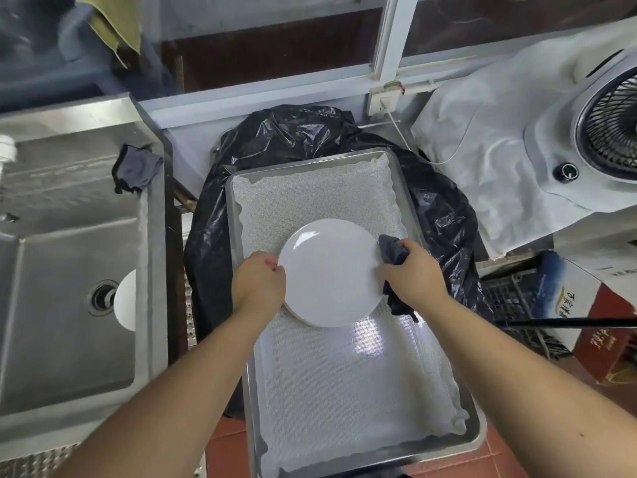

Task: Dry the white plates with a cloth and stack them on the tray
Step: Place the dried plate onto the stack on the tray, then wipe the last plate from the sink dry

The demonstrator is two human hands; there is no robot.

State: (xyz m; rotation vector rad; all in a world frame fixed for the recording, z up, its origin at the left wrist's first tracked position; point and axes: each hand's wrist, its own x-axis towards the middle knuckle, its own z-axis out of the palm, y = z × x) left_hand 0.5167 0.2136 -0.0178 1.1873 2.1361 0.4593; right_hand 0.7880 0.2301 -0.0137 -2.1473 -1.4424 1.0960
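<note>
Head view, 2 hands on 1 white plate (329, 270), 1 tray (477, 434)

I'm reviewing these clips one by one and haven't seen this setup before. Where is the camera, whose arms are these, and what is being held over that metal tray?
There is no machine here: a person works with bare hands, and the single picture comes from a camera worn on their head, looking down. The left hand grips the left edge of a white plate. The right hand holds a dark cloth against the plate's right edge. A second rim shows under the plate, so it seems to sit on at least one more. Below lies a metal tray lined with white mesh, resting on something covered by a black plastic bag. To the left is a steel sink with another white plate in it.
</note>
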